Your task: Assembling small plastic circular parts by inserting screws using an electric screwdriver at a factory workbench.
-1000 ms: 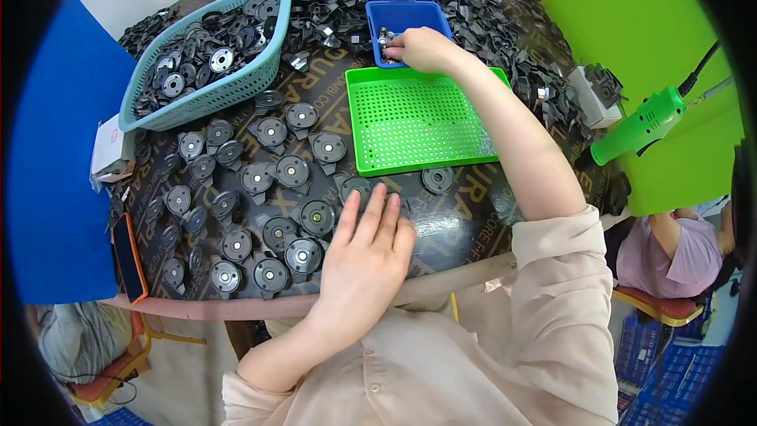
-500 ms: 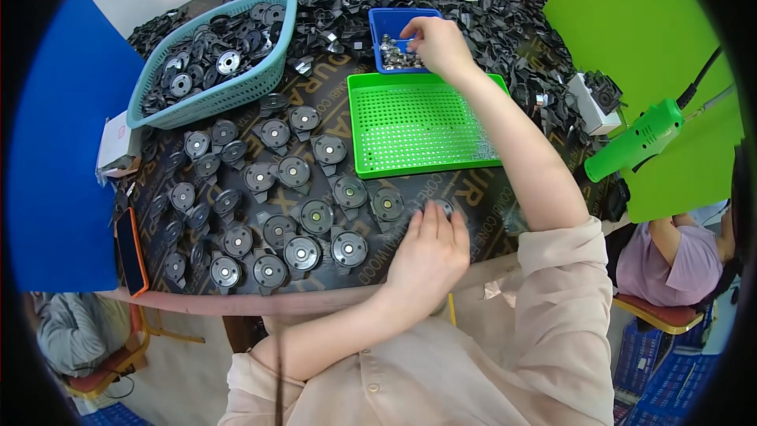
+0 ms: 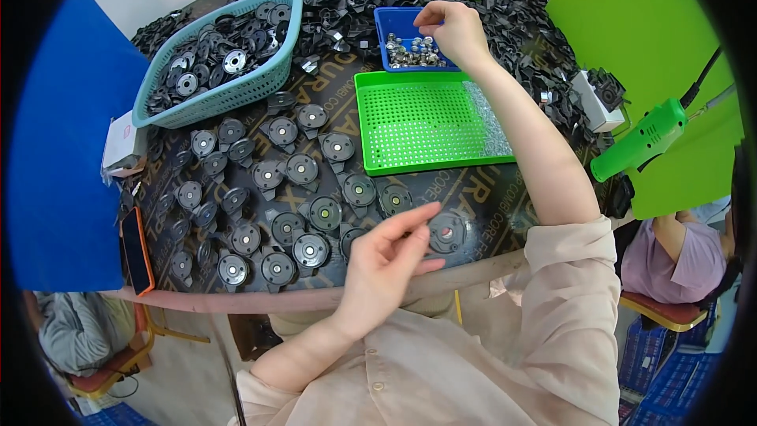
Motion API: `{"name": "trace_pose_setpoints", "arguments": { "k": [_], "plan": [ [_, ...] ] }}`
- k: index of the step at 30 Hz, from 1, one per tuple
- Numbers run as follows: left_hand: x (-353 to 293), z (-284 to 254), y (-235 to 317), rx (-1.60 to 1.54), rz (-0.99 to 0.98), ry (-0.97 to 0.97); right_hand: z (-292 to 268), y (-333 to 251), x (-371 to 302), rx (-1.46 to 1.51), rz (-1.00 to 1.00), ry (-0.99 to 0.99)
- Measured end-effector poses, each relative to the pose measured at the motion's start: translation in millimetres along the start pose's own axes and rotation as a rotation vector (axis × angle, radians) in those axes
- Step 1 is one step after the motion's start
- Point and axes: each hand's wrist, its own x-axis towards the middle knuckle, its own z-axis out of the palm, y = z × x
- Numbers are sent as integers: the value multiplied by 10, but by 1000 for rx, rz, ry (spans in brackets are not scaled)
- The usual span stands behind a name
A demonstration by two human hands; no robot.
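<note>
My right hand [image 3: 453,31] reaches far over the table to a small blue tray [image 3: 384,22] of little shiny metal parts [image 3: 410,51]; its fingertips are pinched together above them, and whether they hold anything is too small to see. Just in front of it lies a green perforated tray [image 3: 410,126] with a band of small pieces along its right side. My left hand [image 3: 386,264] hovers near the table's front edge with its fingers apart and nothing in it. It is just over the nearest of several round black discs [image 3: 311,213] laid out in rows.
A light-blue basket [image 3: 213,102] of black discs stands at the back left. A heap of black parts [image 3: 505,0] covers the far side. A green power screwdriver [image 3: 643,142] hangs at the right. An orange-cased phone [image 3: 136,248] lies at the left edge. Another person [image 3: 670,260] sits at the right.
My left hand has lifted off the rows of discs and moved right and back toward me, fingers spreading. My right hand has stayed at the blue tray.
</note>
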Motion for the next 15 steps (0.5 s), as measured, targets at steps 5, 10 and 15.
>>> {"name": "trace_pose_setpoints", "arguments": {
  "k": [5, 10, 15],
  "plan": [
    [-43, -146, 105, -280, -147, 131, -347, -633, -575, 437, 26, -91],
    [-28, -172, 110, -379, -200, 119, -741, -1101, -1848, 182, -498, -114],
    [-47, -143, 67, -585, -221, 76, -620, -1110, -2321, 35, -346, -39]
  ]
}}
